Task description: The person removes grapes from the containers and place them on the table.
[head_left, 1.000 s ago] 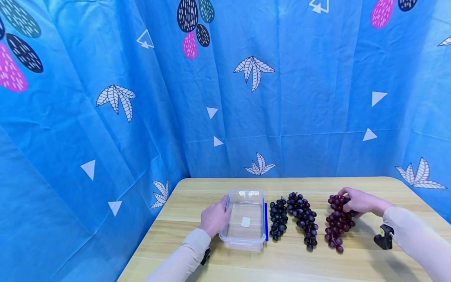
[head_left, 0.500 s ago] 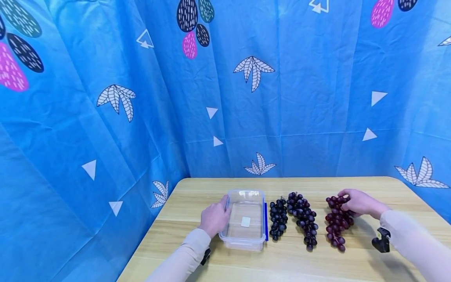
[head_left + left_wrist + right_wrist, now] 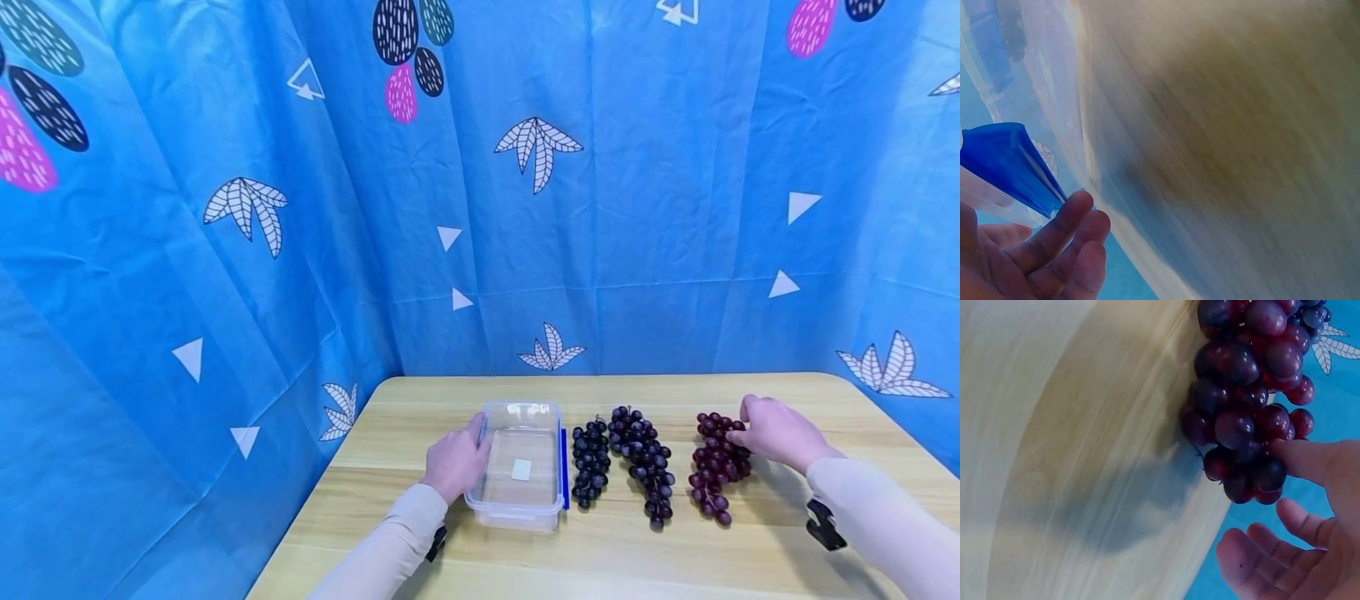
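Note:
In the head view my left hand [image 3: 453, 463] holds the left wall of a clear plastic food container [image 3: 522, 521], which stands lidless with a white label on its floor. The left wrist view shows a blue latch flap [image 3: 1013, 164] beside my loosely bent fingers [image 3: 1079, 215]. My right hand [image 3: 783, 432] is at the upper right of a dark red bunch of grapes [image 3: 718, 467] lying on the table. Up close, its thumb touches the grapes [image 3: 1235, 428], while the other fingers [image 3: 1260, 556] stand apart from them.
Two darker bunches of grapes lie between container and red bunch: a short one [image 3: 591, 462] and a longer one [image 3: 647, 467]. Along the container's right side hangs another blue flap [image 3: 565, 468]. A patterned blue curtain [image 3: 637, 250] rises behind the light wooden table [image 3: 600, 558].
My right hand has shifted slightly right, and its fingers have come off the red grapes. That bunch moved a little first, and now lies on the table. The left hand and container stay put.

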A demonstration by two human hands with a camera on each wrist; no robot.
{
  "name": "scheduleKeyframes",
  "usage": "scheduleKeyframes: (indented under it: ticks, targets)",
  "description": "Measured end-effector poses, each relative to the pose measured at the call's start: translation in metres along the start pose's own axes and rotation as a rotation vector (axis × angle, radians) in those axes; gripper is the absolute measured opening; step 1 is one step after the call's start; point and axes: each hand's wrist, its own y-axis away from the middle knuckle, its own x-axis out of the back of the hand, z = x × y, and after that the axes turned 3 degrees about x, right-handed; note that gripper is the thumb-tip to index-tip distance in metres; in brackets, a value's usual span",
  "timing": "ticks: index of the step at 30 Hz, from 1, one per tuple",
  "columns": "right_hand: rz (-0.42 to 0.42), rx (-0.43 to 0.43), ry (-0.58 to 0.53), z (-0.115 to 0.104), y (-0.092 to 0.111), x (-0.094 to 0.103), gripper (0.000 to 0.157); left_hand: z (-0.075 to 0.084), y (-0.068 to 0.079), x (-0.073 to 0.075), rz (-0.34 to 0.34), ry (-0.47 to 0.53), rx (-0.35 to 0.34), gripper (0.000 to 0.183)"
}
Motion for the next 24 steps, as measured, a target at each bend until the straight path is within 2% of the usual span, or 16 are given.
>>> scheduleKeyframes:
  ticks: [2,4,6,10,13,17,24]
  targets:
    - [0.006,0.003,0.002,-0.004,0.003,0.001,0.037,0.000,0.000,0.001,0.000,-0.001,-0.002,0.055]
    - [-0.008,-0.003,-0.016,-0.009,0.006,0.002,0.044,0.000,0.000,0.002,-0.004,0.003,-0.002,0.055]
    - [-0.041,-0.032,-0.055,-0.014,0.009,0.002,0.057,0.000,0.000,0.002,-0.001,0.000,-0.002,0.055]
    - [-0.158,-0.138,-0.194,-0.024,0.015,0.000,0.091,-0.001,0.000,0.001,0.002,0.006,-0.003,0.055]
    - [-0.236,-0.211,-0.296,-0.029,0.017,-0.003,0.106,-0.002,0.001,0.000,-0.011,0.014,0.001,0.056]
    - [-0.288,-0.268,-0.363,-0.035,0.017,-0.007,0.115,-0.002,0.002,0.000,-0.005,0.003,-0.002,0.056]
    - [-0.297,-0.293,-0.405,-0.042,0.013,-0.014,0.125,-0.001,0.001,0.001,0.003,0.028,-0.001,0.055]
